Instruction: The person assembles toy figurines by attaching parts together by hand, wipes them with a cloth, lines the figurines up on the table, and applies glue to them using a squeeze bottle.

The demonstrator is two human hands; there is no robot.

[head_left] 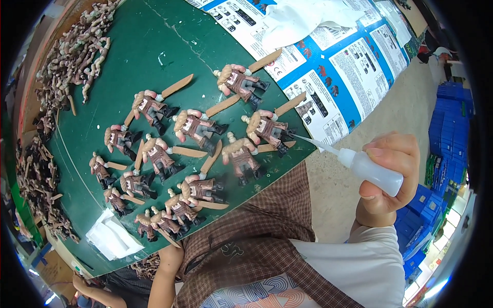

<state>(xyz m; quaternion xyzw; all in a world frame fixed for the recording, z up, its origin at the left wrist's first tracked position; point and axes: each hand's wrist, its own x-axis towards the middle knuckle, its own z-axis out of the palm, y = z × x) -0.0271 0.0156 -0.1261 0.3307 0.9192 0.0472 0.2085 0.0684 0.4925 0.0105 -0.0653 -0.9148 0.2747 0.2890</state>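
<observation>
My right hand [394, 163] is wrapped round a white squeeze bottle [376, 174] with a long thin nozzle. The nozzle tip points left, close to the boots of a toy figure [263, 127] at the table's right edge; I cannot tell whether it touches. Several more figures in brown clothes and dark boots, such as this one [195, 127], lie in loose rows. Many have a flat tan blade [178, 87] at the hand. My left hand [172, 255] is at the near table edge below the small figures, its fingers hidden.
Large piles of figures [77, 56] line the left side of the green table [169, 46]. White tissue [113, 236] lies near the front left. Printed blue-and-white sheets [328, 66] cover the far right. Blue crates [447, 128] stand beyond. Another person's arm [97, 293] shows at lower left.
</observation>
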